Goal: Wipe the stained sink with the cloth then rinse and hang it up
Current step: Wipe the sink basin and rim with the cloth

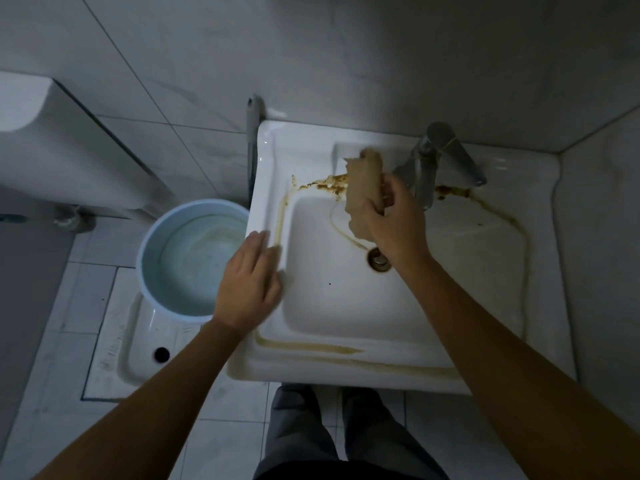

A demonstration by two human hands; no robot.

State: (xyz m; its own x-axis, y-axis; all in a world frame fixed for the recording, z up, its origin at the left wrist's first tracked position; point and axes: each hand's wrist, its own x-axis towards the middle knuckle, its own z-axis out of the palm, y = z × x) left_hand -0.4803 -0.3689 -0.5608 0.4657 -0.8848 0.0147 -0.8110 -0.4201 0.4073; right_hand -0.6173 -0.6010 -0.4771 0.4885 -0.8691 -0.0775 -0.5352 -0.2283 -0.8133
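A white square sink [346, 306] fills the middle of the view, with brown stains [325, 183] along its back rim, left rim, right rim and front ledge. My right hand [394, 216] grips a beige cloth [363, 181], bunched and held over the back of the basin just left of the metal tap [440, 161]. The cloth's upper end lies against the stained back rim. My left hand [249, 282] rests flat on the sink's left rim, fingers together, holding nothing. The drain [379, 261] is ringed with brown.
A pale blue bucket [152, 258] holding water stands on the floor left of the sink, over a white squat pan [138, 341]. A white cistern [52, 140] hangs on the left wall. Tiled walls close in behind and to the right. My legs [329, 434] stand below the sink.
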